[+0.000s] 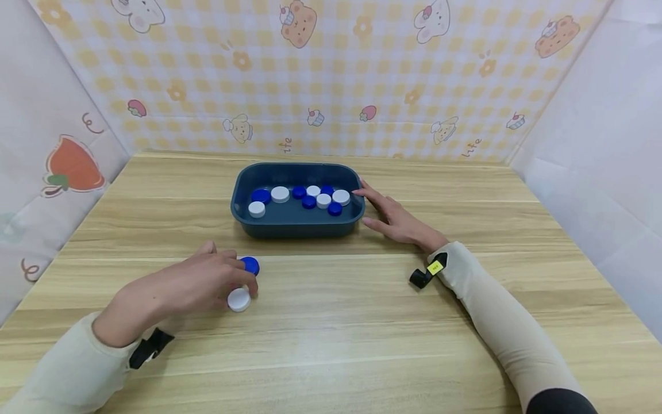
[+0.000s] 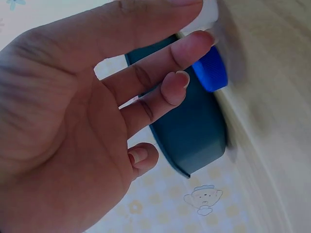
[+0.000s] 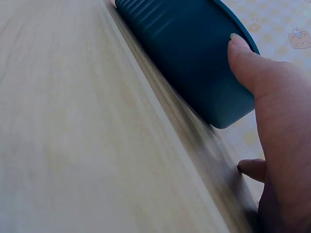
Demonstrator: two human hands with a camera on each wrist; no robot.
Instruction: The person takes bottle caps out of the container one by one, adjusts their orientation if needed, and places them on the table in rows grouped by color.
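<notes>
A white bottle cap [image 1: 239, 299] stands between the thumb and index finger of my left hand [image 1: 191, 282], which pinches it close to the tabletop. Just behind it a blue cap [image 1: 250, 265] sits on the table, partly covered by the fingers; its ribbed side shows in the left wrist view. My right hand [image 1: 395, 221] holds the right end of a dark teal tray [image 1: 300, 230], index fingertip over the rim and thumb [image 3: 245, 60] against the outer wall. In the tray lie several blue and white caps, among them a white cap [image 1: 280, 194] and a blue cap [image 1: 335, 209].
The tray stands toward the back of a light wood table [image 1: 331, 345]. Behind the table hangs a yellow checked cloth [image 1: 331, 75] with cartoon prints, and white cloths [image 1: 584, 115] close off both sides. Each wrist wears a black strap [image 1: 437, 261].
</notes>
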